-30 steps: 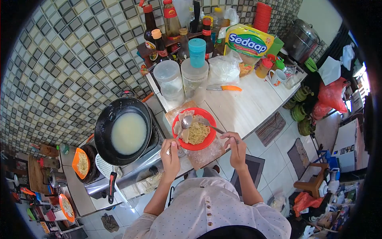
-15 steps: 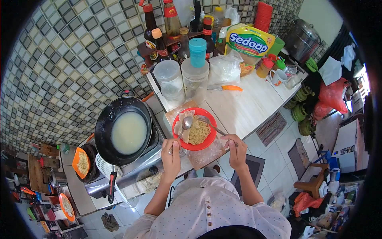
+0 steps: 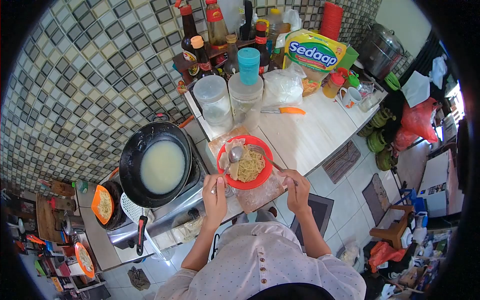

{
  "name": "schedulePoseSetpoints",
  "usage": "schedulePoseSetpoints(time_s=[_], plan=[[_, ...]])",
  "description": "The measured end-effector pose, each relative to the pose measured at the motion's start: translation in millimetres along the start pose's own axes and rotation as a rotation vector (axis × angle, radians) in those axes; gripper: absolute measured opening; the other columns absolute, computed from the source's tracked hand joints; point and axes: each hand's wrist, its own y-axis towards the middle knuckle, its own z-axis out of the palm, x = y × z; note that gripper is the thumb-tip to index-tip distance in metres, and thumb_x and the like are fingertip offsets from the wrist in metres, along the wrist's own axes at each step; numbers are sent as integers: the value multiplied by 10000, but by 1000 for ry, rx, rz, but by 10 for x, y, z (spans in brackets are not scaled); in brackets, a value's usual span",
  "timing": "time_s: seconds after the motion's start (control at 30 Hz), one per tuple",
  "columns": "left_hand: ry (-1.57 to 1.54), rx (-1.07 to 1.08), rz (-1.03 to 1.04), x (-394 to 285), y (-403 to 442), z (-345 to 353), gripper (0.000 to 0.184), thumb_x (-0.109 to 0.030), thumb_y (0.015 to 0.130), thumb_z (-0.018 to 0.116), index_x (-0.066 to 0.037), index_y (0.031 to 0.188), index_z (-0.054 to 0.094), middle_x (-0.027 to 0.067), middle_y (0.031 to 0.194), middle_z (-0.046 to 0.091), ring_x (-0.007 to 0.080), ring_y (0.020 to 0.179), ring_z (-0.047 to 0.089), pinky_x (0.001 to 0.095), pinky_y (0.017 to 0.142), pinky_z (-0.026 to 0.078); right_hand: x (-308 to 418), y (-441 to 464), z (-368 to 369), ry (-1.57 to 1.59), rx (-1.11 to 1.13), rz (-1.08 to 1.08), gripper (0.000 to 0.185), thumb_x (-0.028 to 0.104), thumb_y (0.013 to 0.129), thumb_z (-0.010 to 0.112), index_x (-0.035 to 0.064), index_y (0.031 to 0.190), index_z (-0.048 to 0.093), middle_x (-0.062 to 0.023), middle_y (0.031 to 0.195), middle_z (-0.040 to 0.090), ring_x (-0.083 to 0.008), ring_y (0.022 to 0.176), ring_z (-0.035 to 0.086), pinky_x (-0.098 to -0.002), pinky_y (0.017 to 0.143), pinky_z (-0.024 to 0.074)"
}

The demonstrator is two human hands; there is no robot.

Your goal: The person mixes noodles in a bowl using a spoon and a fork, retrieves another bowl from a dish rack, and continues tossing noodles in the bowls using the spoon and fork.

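A red bowl (image 3: 269, 165) stands on a tiled board (image 3: 255, 197) at the counter's edge, with noodles (image 3: 250, 166) and pale flat wrapper-like pieces (image 3: 222, 161) in it. My left hand (image 3: 215, 197) is closed on the handle of a spoon (image 3: 235, 153), whose bowl rests over the pale pieces on the left side. In my right hand (image 3: 296, 187) I grip a fork (image 3: 273, 162); its tines reach into the noodles from the upper right. Both hands stay just outside the bowl's near rim.
Left of the bowl, a black wok (image 3: 131, 145) with cloudy liquid sits on the stove. A slotted spatula (image 3: 132, 207) and an orange bowl (image 3: 100, 212) of noodles lie nearby. Behind stand plastic jars (image 3: 213, 100), an orange-handled knife (image 3: 290, 110), bottles (image 3: 189, 35) and a Sedaap packet (image 3: 312, 55).
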Motion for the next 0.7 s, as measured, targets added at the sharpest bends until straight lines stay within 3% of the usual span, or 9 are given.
schedulePoseSetpoints(time_s=[0.17, 0.47, 0.67, 0.7], plan=[[12, 5, 8, -12, 8, -3, 235, -110, 899, 360, 20, 748, 484, 80, 703, 452, 141, 634, 424, 268, 598, 350, -44, -33, -14, 28, 115, -4, 155, 37, 739, 462, 17, 852, 565, -139, 832, 603, -298, 760, 588, -347, 671, 456], [23, 3, 7, 15, 1, -11, 242, -118, 903, 362, 23, 751, 487, 78, 712, 456, 136, 627, 426, 261, 590, 353, -78, -36, 2, 44, 12, -18, 138, 29, 738, 474, 22, 843, 563, -134, 831, 606, -297, 751, 590, -347, 664, 458], [16, 7, 15, 7, 3, 1, 241, -120, 902, 365, 22, 751, 488, 79, 709, 455, 138, 625, 428, 264, 587, 354, -35, -29, -11, -12, 61, -84, 130, 27, 757, 471, 21, 849, 562, -128, 831, 608, -286, 731, 590, -348, 647, 455], [-11, -7, -14, -22, 6, 9, 227, -103, 891, 372, 23, 740, 485, 90, 680, 460, 173, 636, 413, 286, 599, 347, -32, -31, -1, -12, 61, -85, 130, 27, 757, 471, 21, 849, 562, -128, 831, 608, -286, 731, 590, -348, 647, 455]])
